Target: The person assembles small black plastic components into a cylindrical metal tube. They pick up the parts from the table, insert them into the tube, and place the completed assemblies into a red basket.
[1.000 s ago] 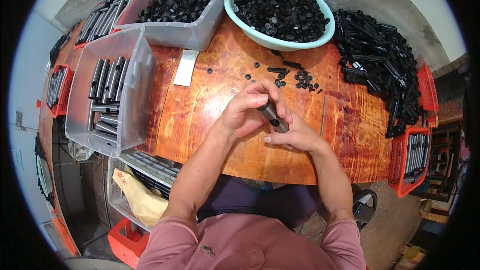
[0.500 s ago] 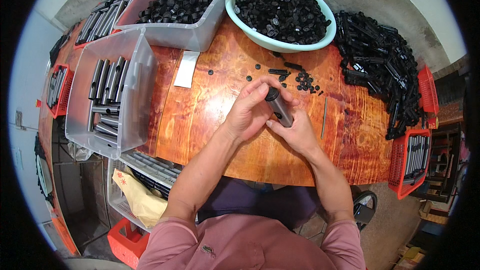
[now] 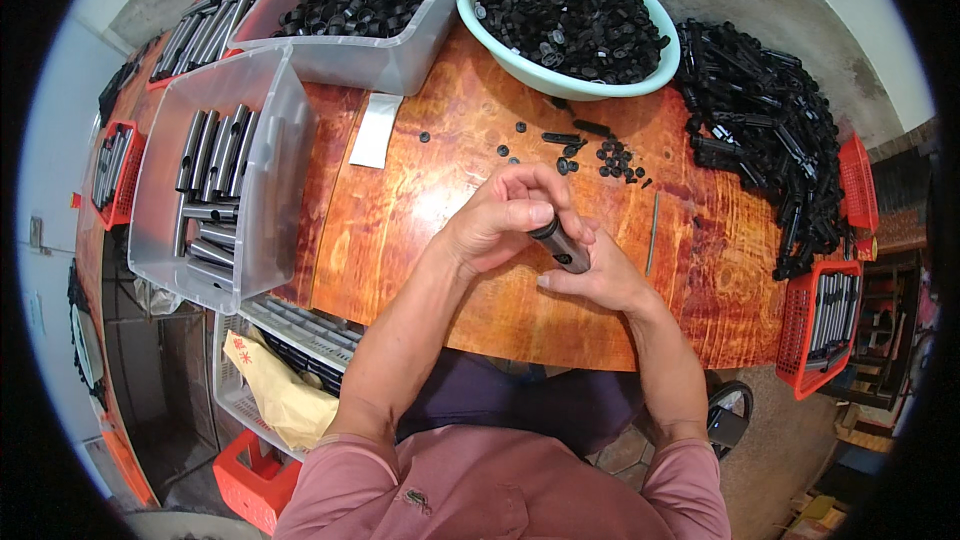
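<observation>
The left hand (image 3: 505,225) has its fingers bent around the black end of a gray tube (image 3: 568,252), with its thumb on that end. The right hand (image 3: 612,272) holds the other end, its thumb lying along the near side. So both hands are closed on the tube. It is tilted over the counter (image 3: 390,260), with its black end pointing to 11 o'clock. Going out from the tube, a thin rod (image 3: 654,233) lies at 3 o'clock, and small black bits (image 3: 612,158) are spread at 1 o'clock. A white slip (image 3: 376,130) is at 10 o'clock. Farther out, a pale green bowl (image 3: 505,58) full of black bits sits at 12 o'clock. A big pile of black parts (image 3: 765,140) is at 2 o'clock. A clear box (image 3: 270,240) with more tubes inside is at 9 o'clock, and a clear bin (image 3: 345,62) of black rings is at 11 o'clock. A red basket (image 3: 800,345) of tubes is between 3 and 4 o'clock, and a yellow bag (image 3: 285,395) is at 8 o'clock.
</observation>
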Demonstrator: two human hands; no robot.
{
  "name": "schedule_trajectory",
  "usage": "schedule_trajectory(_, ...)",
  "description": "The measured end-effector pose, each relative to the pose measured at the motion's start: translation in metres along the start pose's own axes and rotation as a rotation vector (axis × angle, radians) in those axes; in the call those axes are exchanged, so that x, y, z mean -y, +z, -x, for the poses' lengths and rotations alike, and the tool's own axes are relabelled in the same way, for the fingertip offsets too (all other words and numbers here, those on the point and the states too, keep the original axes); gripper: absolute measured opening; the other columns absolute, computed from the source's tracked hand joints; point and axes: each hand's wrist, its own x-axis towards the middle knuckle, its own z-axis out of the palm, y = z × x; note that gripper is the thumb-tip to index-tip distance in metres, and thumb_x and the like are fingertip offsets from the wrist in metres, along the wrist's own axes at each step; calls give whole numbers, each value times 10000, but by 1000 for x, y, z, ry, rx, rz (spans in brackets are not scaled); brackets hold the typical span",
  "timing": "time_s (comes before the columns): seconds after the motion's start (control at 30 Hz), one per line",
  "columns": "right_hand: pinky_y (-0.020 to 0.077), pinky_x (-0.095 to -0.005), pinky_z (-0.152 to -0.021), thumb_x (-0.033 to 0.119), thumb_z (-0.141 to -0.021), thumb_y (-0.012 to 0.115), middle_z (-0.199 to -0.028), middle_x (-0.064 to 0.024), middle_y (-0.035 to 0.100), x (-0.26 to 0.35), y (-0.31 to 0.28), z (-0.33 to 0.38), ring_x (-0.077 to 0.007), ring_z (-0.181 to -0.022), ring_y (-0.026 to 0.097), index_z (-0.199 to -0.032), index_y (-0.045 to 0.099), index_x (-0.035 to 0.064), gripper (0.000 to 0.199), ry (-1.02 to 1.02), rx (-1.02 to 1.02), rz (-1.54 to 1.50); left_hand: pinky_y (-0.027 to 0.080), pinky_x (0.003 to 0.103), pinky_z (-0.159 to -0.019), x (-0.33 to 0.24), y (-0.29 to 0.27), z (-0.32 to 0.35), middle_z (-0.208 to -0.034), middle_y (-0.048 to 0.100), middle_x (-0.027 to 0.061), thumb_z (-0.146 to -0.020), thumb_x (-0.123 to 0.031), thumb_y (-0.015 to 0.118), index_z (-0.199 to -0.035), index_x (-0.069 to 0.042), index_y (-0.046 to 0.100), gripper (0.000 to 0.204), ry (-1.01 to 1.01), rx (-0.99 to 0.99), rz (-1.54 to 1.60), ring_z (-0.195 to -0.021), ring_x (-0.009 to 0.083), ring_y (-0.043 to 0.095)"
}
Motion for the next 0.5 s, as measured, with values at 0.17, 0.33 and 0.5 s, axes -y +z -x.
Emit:
schedule_trajectory(0.17,507,-303,-733,124,-789,762,-839,-36,650,-2,-2,-1,-133,-782,612,-999,670,-24,272,84,-94,55,481,551,-1033,5,2,0,-1044,705,184,-944,-319,697,-1037,-69,640,272,-16,-119,77,-1117,394,653)
schedule_trajectory(0.33,530,-364,-674,159,-799,755,-755,-177,691,-7,-4,-3,-225,-703,701,-949,686,-42,260,149,-242,368,514,525,-973,14,0,-5,-1034,693,173,-962,-320,654,-1069,-55,613,289,46,-187,-18,-1075,366,638)
schedule_trajectory(0.5,533,-363,-689,168,-785,761,-744,-162,691,-10,-2,-2,-235,-711,706,-962,689,-34,278,47,-238,364,474,520,-1045,8,1,-3,-984,718,168,-902,-251,714,-1081,-51,599,292,-30,-112,44,-1101,379,656)
